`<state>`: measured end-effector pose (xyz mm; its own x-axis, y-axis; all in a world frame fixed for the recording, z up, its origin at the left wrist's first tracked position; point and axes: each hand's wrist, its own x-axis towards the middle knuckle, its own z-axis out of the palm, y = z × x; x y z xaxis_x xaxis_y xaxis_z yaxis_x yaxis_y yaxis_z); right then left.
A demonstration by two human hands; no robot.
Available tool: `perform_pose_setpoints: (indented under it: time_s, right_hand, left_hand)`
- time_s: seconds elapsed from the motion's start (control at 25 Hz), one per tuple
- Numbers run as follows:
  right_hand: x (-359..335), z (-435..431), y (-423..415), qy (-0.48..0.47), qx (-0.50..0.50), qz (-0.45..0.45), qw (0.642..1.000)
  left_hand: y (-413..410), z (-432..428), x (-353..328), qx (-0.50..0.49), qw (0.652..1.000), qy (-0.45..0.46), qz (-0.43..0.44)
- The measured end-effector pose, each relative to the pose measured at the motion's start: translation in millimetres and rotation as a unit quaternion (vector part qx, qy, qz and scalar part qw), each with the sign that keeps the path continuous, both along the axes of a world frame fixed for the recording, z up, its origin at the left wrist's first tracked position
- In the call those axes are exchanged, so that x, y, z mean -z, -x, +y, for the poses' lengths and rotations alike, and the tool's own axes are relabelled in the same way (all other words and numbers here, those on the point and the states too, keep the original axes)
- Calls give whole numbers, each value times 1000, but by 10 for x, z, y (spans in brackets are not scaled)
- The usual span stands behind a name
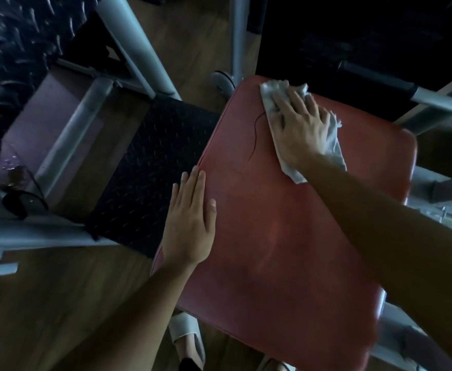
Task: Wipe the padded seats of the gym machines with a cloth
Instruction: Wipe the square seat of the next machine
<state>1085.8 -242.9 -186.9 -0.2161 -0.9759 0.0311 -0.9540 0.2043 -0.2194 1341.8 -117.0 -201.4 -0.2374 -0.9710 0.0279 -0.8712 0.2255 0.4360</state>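
A red padded seat (pixel 286 223) of a gym machine fills the middle and right of the head view. A pale grey cloth (pixel 332 145) lies spread near the seat's far edge. My right hand (pixel 297 124) presses flat on the cloth with straight, spread fingers. My left hand (pixel 190 220) rests flat on the seat's left edge, fingers straight and together, holding nothing. A thin dark crack or thread (pixel 255 135) runs across the pad just left of the cloth.
A black diamond-plate footplate (pixel 150 178) sits left of the seat, between grey steel frame tubes (pixel 69 140). More grey tubing (pixel 439 100) runs at the right. The floor (pixel 45 303) is wood. My sandalled foot (pixel 187 338) shows below the seat's near edge.
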Motion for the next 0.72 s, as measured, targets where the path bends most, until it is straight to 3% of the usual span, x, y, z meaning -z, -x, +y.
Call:
perform_pose_setpoints:
  time_s: [0.08, 0.2, 0.28, 0.36, 0.52, 0.6, 0.72]
  right_hand:
    - [-4, -7, -110, 10, -21, -5, 1000]
    - [22, 478, -301, 38, -170, -13, 985]
    - [9, 784, -230, 4, -278, 2, 961]
    - [-13, 610, -35, -13, -327, 34, 944]
    - [-43, -205, 47, 9, -163, 7, 987]
    - [-14, -126, -103, 16, -113, -27, 993]
    - [6, 614, -162, 42, -228, -30, 972]
  left_hand:
    - [6, -12, 22, -3, 1000, 7, 9]
    - [3, -13, 20, -37, 998, -3, 42]
    - [-5, -15, 12, -46, 998, -9, 47]
    - [-27, -9, 21, -40, 998, -10, 41]
    - [-16, -14, 26, -37, 998, -16, 42]
    - [-24, -16, 29, -38, 998, -15, 44]
    - [-23, -17, 22, -34, 999, -8, 42]
